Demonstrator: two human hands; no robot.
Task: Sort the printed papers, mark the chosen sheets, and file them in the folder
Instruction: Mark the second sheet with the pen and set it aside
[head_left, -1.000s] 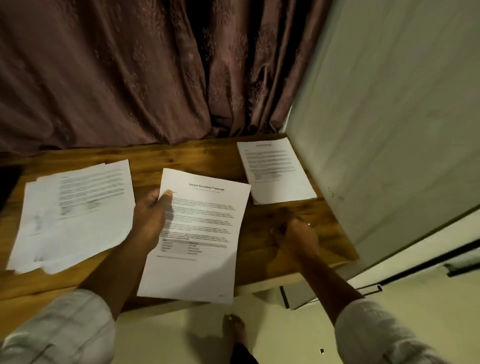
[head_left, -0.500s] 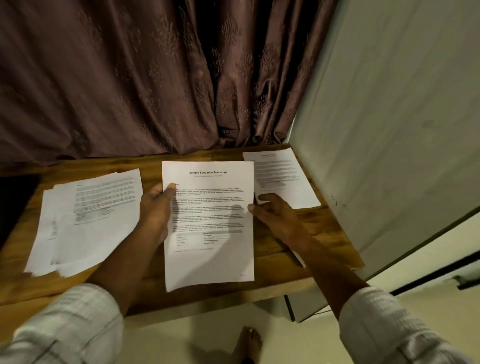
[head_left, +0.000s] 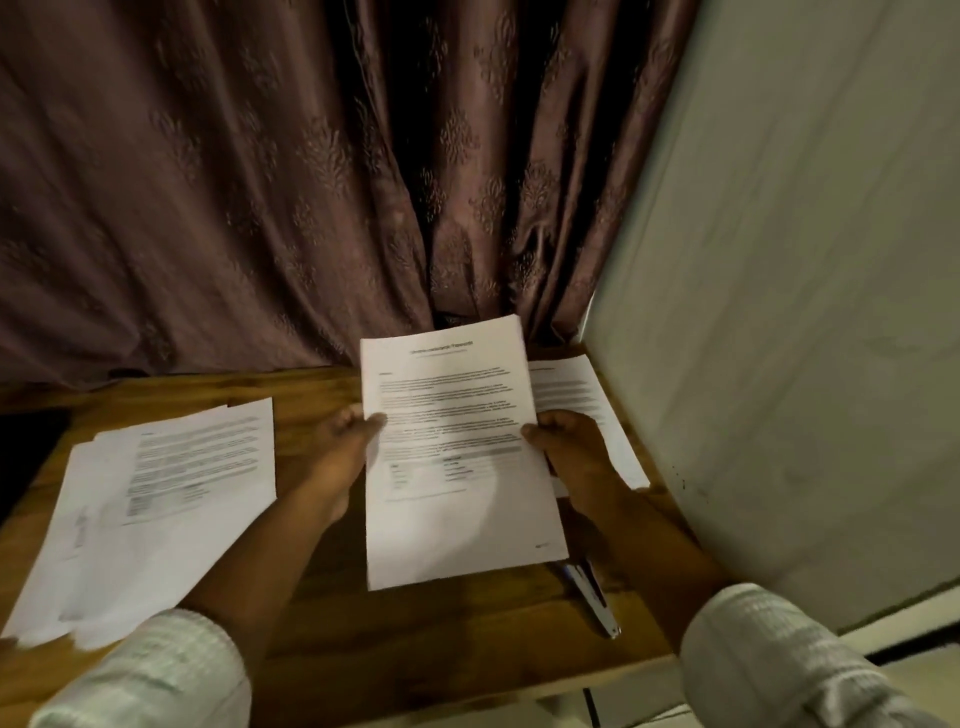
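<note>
Raised higher since a second ago, the printed sheet (head_left: 457, 467) hangs above the bench (head_left: 415, 639), left grip (head_left: 345, 441) and right grip (head_left: 566, 447) clamped on its side edges, likely steadying it for reading before sorting

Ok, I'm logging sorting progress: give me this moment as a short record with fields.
held sheet: printed, held above the wooden table
left hand: grips its left edge
right hand: grips its right edge
left pile: loose printed sheets on table
right sheet: flat, partly behind held sheet
pen: on table below held sheet's corner
</note>
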